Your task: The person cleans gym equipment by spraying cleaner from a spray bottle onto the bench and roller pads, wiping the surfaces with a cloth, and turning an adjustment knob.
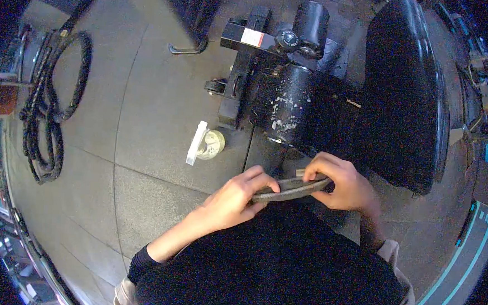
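Observation:
Both hands hold a grey curved band with a thick rim in front of my body. My left hand grips its left end, fingers over the top and thumb beneath. At the other end, my right hand pinches the band between thumb and fingers. A short tan edge shows beside the right fingertips; I cannot make out whether it belongs to the band. On the floor ahead of my left hand stand a clear round tub with something pale in it and a narrow white object against its left side.
Ahead stands a black exercise machine with padded rollers, the nearer one worn and chipped, and a small wheel. A large black pad rises at the right. A thick black rope lies coiled on the tiled floor at left.

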Demonstrator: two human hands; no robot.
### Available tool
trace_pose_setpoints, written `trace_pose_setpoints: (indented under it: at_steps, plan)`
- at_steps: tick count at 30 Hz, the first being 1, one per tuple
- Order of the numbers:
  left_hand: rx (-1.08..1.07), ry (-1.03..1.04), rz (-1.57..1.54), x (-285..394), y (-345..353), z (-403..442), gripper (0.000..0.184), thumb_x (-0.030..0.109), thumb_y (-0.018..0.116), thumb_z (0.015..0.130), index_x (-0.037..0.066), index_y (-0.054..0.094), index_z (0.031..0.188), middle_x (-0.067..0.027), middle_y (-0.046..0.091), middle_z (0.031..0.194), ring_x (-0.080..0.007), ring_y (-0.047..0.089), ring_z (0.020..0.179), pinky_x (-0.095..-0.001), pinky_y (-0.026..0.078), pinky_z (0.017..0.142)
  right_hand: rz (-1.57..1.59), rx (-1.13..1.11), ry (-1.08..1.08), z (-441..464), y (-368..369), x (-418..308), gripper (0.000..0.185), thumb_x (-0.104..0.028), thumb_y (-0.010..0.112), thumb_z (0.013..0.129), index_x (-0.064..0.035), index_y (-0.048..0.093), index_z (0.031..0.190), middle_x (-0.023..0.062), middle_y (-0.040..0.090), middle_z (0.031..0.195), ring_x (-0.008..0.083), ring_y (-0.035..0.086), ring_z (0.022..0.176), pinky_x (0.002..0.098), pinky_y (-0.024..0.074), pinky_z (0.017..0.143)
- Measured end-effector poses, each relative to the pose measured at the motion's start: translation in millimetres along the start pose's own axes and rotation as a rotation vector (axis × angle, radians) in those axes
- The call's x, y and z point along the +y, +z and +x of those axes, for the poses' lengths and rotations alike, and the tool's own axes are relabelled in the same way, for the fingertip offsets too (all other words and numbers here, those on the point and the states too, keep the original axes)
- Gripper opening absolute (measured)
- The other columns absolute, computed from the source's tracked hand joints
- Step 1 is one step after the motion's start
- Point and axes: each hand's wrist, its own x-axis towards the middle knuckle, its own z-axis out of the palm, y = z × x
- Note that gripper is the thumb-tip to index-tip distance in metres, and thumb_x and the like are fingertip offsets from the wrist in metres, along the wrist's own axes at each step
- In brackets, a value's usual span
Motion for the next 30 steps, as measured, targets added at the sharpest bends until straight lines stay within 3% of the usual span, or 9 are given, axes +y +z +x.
trace_pose_setpoints:
  at_steps: [6,13,16,18,19,22,24,27,30]
  plan:
    - [0.092,0.105,0.089,13,-13,-3,0.029,-0.002,0.065,0.066,0.006,0.060,0.094,-0.0085,0.054,0.091,-0.0245,0.057,0.084,-0.0325,0.045,0.072,-0.203,0.055,-0.222,0,-4,-10,0.020,-0.011,0.074,0.062,-0.0093,0.064,0.080,0.0054,0.057,0.082,0.0201,0.057,0.078,0.0318,0.0451,0.068]
    - [-0.039,0.214,-0.113,54,-46,-18,0.033,0.002,0.072,0.066,0.006,0.060,0.096,-0.0072,0.052,0.087,-0.0224,0.056,0.084,-0.0306,0.045,0.072,-0.359,0.247,-0.584,-13,-37,-67,0.018,-0.024,0.059,0.070,-0.0244,0.070,0.085,-0.0001,0.064,0.100,0.0211,0.055,0.095,0.0367,0.0416,0.080]
    - [0.032,0.099,0.045,49,-43,-22,0.036,0.002,0.072,0.064,0.004,0.058,0.097,-0.0102,0.052,0.092,-0.0267,0.055,0.087,-0.0335,0.046,0.073,-0.558,0.268,-0.446,-16,-35,-71,0.016,-0.022,0.059,0.072,-0.0185,0.069,0.083,0.0022,0.066,0.091,0.0209,0.059,0.089,0.0387,0.0443,0.082]
    - [-0.004,0.048,0.079,42,-50,-28,0.036,-0.001,0.070,0.062,0.003,0.057,0.096,-0.0127,0.052,0.094,-0.0297,0.054,0.090,-0.0354,0.046,0.075,-0.118,0.248,-0.390,-19,-26,-48,0.012,-0.019,0.059,0.073,-0.0123,0.067,0.078,0.0045,0.066,0.081,0.0203,0.063,0.079,0.0392,0.0476,0.079]
    - [-0.050,0.006,0.158,39,-55,-31,0.036,0.000,0.069,0.061,0.003,0.057,0.095,-0.0126,0.051,0.094,-0.0297,0.054,0.092,-0.0347,0.046,0.076,-0.068,0.389,-0.426,-21,-19,-42,0.010,-0.016,0.060,0.073,-0.0089,0.066,0.072,0.0063,0.065,0.071,0.0205,0.064,0.064,0.0360,0.0515,0.066]
    - [-0.084,-0.019,0.318,39,-64,-29,0.032,0.005,0.070,0.060,0.000,0.057,0.088,-0.0137,0.052,0.101,-0.0297,0.054,0.093,-0.0349,0.046,0.075,-0.056,0.359,-0.221,-39,-29,-49,0.008,-0.015,0.061,0.072,-0.0079,0.065,0.070,0.0077,0.064,0.067,0.0207,0.064,0.060,0.0322,0.0517,0.056]
    - [-0.047,0.436,0.255,39,-66,-21,0.026,0.010,0.071,0.059,-0.001,0.056,0.078,-0.0152,0.051,0.113,-0.0288,0.054,0.092,-0.0367,0.045,0.072,0.015,0.350,-0.216,-44,-31,-53,0.007,-0.012,0.061,0.073,-0.0071,0.065,0.069,0.0079,0.063,0.064,0.0209,0.063,0.055,0.0308,0.0506,0.050]
    - [-0.139,0.425,0.082,21,-56,-14,0.025,0.019,0.073,0.067,0.001,0.056,0.069,-0.0131,0.058,0.099,-0.0271,0.056,0.082,-0.0373,0.045,0.067,0.068,0.462,-0.250,-50,-34,-60,0.008,-0.011,0.065,0.074,-0.0079,0.064,0.068,0.0054,0.062,0.064,0.0150,0.061,0.055,0.0246,0.0458,0.049]
    - [-0.200,0.117,-0.100,12,-54,-14,0.030,0.026,0.074,0.073,0.003,0.054,0.067,-0.0052,0.056,0.068,-0.0131,0.052,0.060,-0.0293,0.039,0.053,-0.251,0.701,0.190,-40,-34,-72,0.003,-0.008,0.064,0.076,-0.0048,0.064,0.076,0.0065,0.063,0.071,0.0137,0.061,0.066,0.0243,0.0466,0.059]
